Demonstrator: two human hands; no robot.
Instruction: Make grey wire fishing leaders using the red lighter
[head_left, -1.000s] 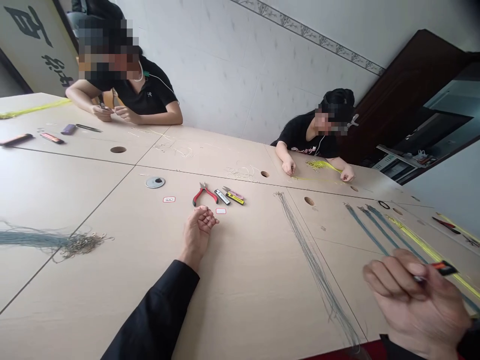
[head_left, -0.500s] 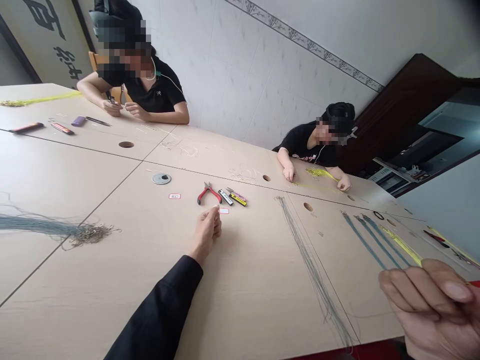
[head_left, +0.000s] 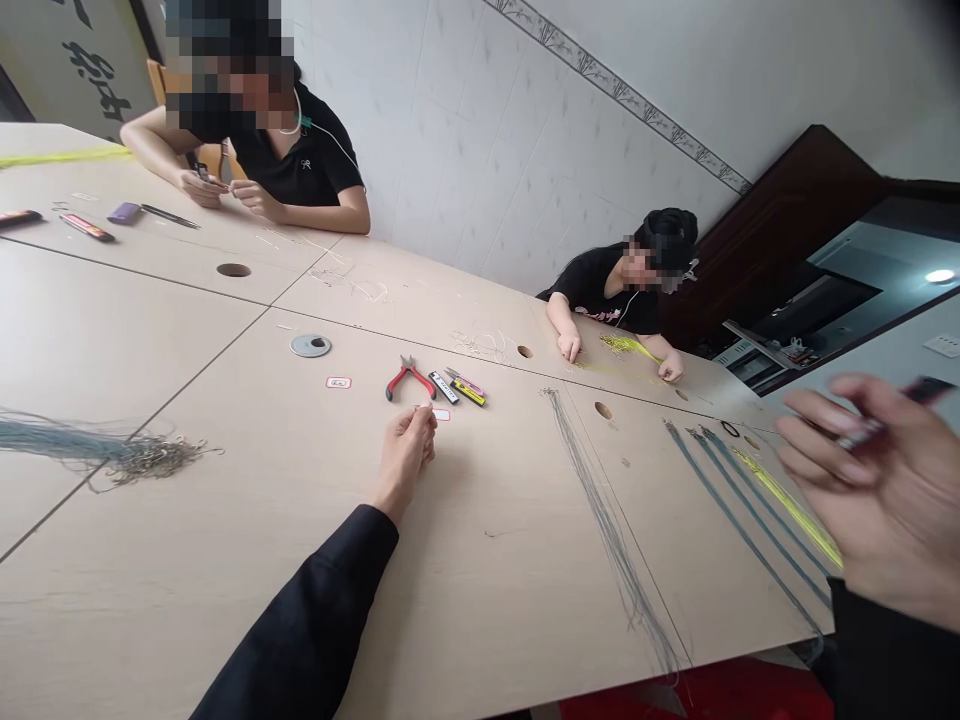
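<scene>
My left hand (head_left: 409,450) is closed in a pinch above the table, beside the red-handled pliers (head_left: 411,380). What its fingertips hold is too small to name. At the right edge my right hand (head_left: 877,470) is curled around a slim dark tool (head_left: 926,390) with a metallic end, blurred by motion. A bundle of fishing hooks (head_left: 154,458) on grey-blue lines lies on the left. Another bundle of thin hook lines (head_left: 592,490) stretches along the table between my hands. A small single hook with a short line (head_left: 493,534) lies in front of my left hand.
Small cutters and a yellow-labelled pack (head_left: 466,388) lie near the pliers. A grey disc (head_left: 310,345) and small label (head_left: 339,383) sit further left. Blue bundles (head_left: 720,500) and a yellow bundle (head_left: 795,510) lie right. Two people (head_left: 277,170) work across the table (head_left: 465,620).
My right hand has moved up and turned, showing the dark tool in its fingers. My left hand stays pinched in nearly the same place. A small hook now shows on the table between them.
</scene>
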